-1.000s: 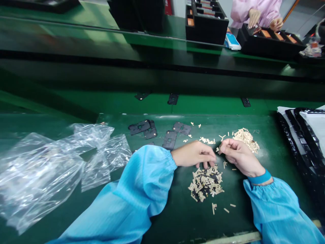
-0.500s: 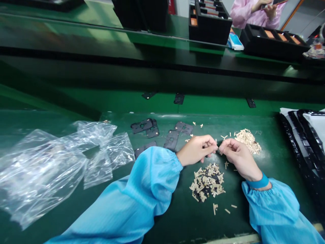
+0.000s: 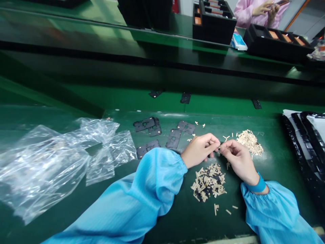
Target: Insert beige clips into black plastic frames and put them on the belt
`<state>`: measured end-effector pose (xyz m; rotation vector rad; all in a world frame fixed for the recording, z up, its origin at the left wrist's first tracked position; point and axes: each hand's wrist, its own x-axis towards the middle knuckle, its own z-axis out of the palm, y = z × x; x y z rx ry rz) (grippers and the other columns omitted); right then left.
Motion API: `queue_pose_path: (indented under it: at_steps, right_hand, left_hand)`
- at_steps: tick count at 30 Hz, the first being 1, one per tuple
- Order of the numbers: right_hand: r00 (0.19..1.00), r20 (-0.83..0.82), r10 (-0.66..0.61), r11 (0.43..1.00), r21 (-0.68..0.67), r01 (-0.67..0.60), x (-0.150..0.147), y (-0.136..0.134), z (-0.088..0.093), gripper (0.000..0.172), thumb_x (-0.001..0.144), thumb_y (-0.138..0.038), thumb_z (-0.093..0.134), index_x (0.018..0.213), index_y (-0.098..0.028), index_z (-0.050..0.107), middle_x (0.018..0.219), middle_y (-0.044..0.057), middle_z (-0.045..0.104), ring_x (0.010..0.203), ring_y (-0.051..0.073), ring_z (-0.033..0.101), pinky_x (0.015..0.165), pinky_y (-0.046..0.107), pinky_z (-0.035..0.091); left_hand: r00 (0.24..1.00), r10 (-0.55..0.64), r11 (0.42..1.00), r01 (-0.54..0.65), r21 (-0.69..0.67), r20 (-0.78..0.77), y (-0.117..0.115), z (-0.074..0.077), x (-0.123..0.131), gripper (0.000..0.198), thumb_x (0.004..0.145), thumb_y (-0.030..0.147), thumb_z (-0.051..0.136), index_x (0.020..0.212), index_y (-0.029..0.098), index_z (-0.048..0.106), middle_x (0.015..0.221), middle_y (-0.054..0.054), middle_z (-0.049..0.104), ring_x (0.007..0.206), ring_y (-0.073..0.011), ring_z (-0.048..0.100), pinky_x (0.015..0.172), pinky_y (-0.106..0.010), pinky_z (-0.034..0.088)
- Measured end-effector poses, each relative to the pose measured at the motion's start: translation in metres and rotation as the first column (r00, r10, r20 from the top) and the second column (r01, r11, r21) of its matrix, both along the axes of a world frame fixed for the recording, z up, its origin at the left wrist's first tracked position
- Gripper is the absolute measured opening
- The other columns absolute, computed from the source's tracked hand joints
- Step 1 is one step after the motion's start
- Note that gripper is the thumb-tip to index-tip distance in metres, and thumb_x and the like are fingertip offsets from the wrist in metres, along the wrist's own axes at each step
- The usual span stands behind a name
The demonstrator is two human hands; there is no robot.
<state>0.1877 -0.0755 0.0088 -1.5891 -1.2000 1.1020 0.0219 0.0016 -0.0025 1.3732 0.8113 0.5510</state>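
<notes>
My left hand [image 3: 201,149] and my right hand [image 3: 238,159] meet fingertip to fingertip above the green table. Both are pinched closed around a tiny tan piece [image 3: 219,147] that is mostly hidden by the fingers. Just below them lies a pile of small tan and black parts [image 3: 209,182]. Beyond my right hand sits a second pile, of pale beige bits [image 3: 250,141]. A few loose strips are scattered by both piles. Flat black plastic plates [image 3: 173,138] lie to the left of my left hand.
Crumpled clear plastic bags [image 3: 50,162] cover the left side. Black-edged trays or packs [image 3: 302,145] are stacked at the right. On the raised shelf stand black divided boxes [image 3: 276,44]. Behind it a co-worker in a pink sleeve [image 3: 245,13] holds a flat object.
My fingertips have come closer together, and my right wrist has turned slightly. The whole view has shifted a little, so the table things appear somewhat to the right.
</notes>
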Motion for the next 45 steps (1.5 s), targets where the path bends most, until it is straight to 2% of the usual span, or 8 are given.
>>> queue_pose_path:
  at_steps: [8,16,22,26,31,34,40,45]
  right_hand:
    - [0.996,0.080,-0.024,0.998,0.052,0.020,-0.002,-0.001,-0.003,0.027,0.089,-0.046,0.067,0.080,-0.021,0.064,0.063,-0.001,0.058,0.054,0.013,0.044,0.048,0.026,0.034]
    - [0.980,0.195,0.043,0.995,0.082,-0.060,0.000,-0.004,-0.006,0.016,0.090,-0.031,0.064,0.078,-0.020,0.063,0.061,-0.003,0.052,0.053,0.012,0.040,0.051,0.026,0.032]
    - [0.999,0.024,-0.043,0.999,0.033,0.042,0.004,0.001,-0.001,0.019,0.085,-0.038,0.068,0.079,-0.020,0.063,0.065,-0.001,0.059,0.053,0.012,0.044,0.049,0.025,0.034]
    - [0.984,-0.096,-0.147,0.989,0.014,0.149,0.008,0.005,0.000,0.017,0.083,-0.036,0.069,0.082,-0.020,0.065,0.067,0.000,0.062,0.051,0.011,0.044,0.047,0.024,0.032]
    - [0.980,-0.107,-0.165,0.986,0.017,0.168,0.008,0.005,0.000,0.015,0.081,-0.033,0.071,0.081,-0.019,0.065,0.066,-0.002,0.059,0.050,0.010,0.042,0.046,0.024,0.031]
    - [0.985,-0.085,-0.151,0.988,0.028,0.154,0.006,0.005,0.001,0.016,0.081,-0.034,0.071,0.081,-0.019,0.065,0.063,-0.002,0.060,0.049,0.010,0.042,0.046,0.023,0.032]
    - [0.996,-0.025,-0.086,0.995,0.057,0.088,0.005,0.004,0.000,0.021,0.083,-0.039,0.071,0.080,-0.019,0.065,0.067,0.000,0.063,0.056,0.013,0.051,0.050,0.025,0.038]
    - [0.999,0.026,-0.027,0.998,0.064,0.025,0.004,0.001,-0.004,0.020,0.088,-0.038,0.067,0.081,-0.020,0.064,0.067,0.000,0.061,0.058,0.014,0.053,0.051,0.025,0.038]
  left_hand:
    - [0.997,-0.010,0.985,0.023,0.173,-0.074,-0.004,-0.002,-0.002,0.009,0.086,0.022,0.062,0.083,0.018,0.068,0.071,-0.001,0.074,0.055,-0.0104,0.065,0.044,-0.016,0.046]
    - [0.998,-0.057,0.997,0.059,0.054,-0.041,0.000,-0.006,-0.004,0.006,0.077,0.019,0.060,0.076,0.017,0.066,0.069,-0.001,0.072,0.052,-0.0102,0.062,0.040,-0.016,0.044]
    - [0.991,0.096,0.960,-0.067,0.271,-0.095,0.003,-0.002,-0.005,0.010,0.084,0.018,0.057,0.082,0.019,0.066,0.067,0.001,0.069,0.056,-0.0106,0.061,0.052,-0.020,0.046]
    - [0.980,0.155,0.889,-0.084,0.450,-0.123,0.008,0.002,-0.006,0.030,0.097,0.024,0.046,0.077,0.019,0.069,0.074,-0.002,0.067,0.073,-0.0142,0.063,0.071,-0.026,0.050]
    - [0.987,0.103,0.839,-0.021,0.544,-0.120,0.008,-0.007,-0.006,0.017,0.083,0.010,0.059,0.086,0.018,0.073,0.088,-0.002,0.062,0.064,-0.0099,0.052,0.063,-0.024,0.044]
    - [0.992,0.079,0.846,-0.017,0.533,-0.093,0.007,-0.007,-0.006,0.025,0.082,0.005,0.053,0.087,0.018,0.074,0.094,-0.003,0.066,0.062,-0.0087,0.051,0.063,-0.024,0.043]
    - [0.991,0.028,0.921,0.026,0.389,-0.133,0.006,0.005,-0.005,0.026,0.098,0.027,0.051,0.091,0.018,0.075,0.077,0.000,0.074,0.067,-0.0125,0.062,0.065,-0.025,0.045]
    - [0.993,-0.045,0.954,0.076,0.291,-0.111,0.003,0.003,-0.003,0.013,0.089,0.025,0.063,0.094,0.018,0.072,0.085,-0.001,0.075,0.072,-0.0129,0.063,0.069,-0.025,0.049]
